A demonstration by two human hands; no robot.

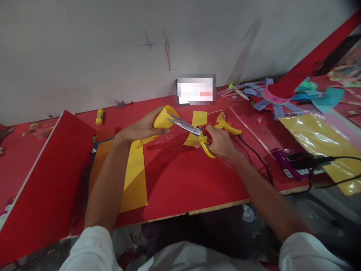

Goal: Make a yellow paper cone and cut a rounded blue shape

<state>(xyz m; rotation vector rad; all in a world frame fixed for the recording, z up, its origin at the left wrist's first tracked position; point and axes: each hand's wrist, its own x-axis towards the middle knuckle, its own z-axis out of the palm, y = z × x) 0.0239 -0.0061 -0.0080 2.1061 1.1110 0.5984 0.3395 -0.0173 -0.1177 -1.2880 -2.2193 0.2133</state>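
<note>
My left hand is closed around a curled piece of yellow craft sheet; its opening faces up and to the right. In my right hand is a pair of scissors with yellow handles and metal blades. The blades point left, and their tips overlap the curled sheet in view; I cannot tell if they touch it. Under my left wrist lie a flat yellow sheet and an orange sheet. Yellow offcuts and tiny pale bits lie on the red table between my hands.
A yellow glue gun with a black cord lies just beyond my right hand. A lit phone leans on the wall. A glue stick stands at left, near a red upright panel. To the right are a purple power strip and plastic-wrapped yellow sheets.
</note>
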